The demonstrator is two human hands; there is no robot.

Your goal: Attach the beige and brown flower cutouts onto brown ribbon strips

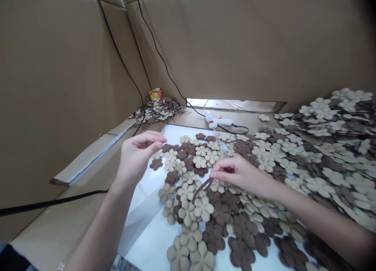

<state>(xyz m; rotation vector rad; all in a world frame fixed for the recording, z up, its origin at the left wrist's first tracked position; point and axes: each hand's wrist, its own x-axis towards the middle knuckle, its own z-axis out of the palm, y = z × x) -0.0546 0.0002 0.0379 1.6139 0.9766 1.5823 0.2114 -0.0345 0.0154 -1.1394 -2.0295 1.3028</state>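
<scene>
My right hand (236, 173) pinches a thin brown braided cord (202, 188), whose loose end hangs over the flower cut-outs. To the left, my left hand (141, 151) is raised above the white board (147, 224), thumb and fingertips brought together; whether anything small sits between them I cannot make out. Beneath and between both hands lie many beige flower cut-outs (203, 209) and brown flower cut-outs (221, 213), some overlapping. A white glue gun (219, 122) rests beyond my right hand, its clear glue stick pointing toward me.
Cardboard walls (235, 43) enclose the area. A large heap of flower pieces (329, 145) covers the right side. At the back left, a pile of small pieces (161, 110) lies by an orange packet (155, 93). A black cable (158, 47) runs down to the glue gun; another black cable (117, 55) hangs at left.
</scene>
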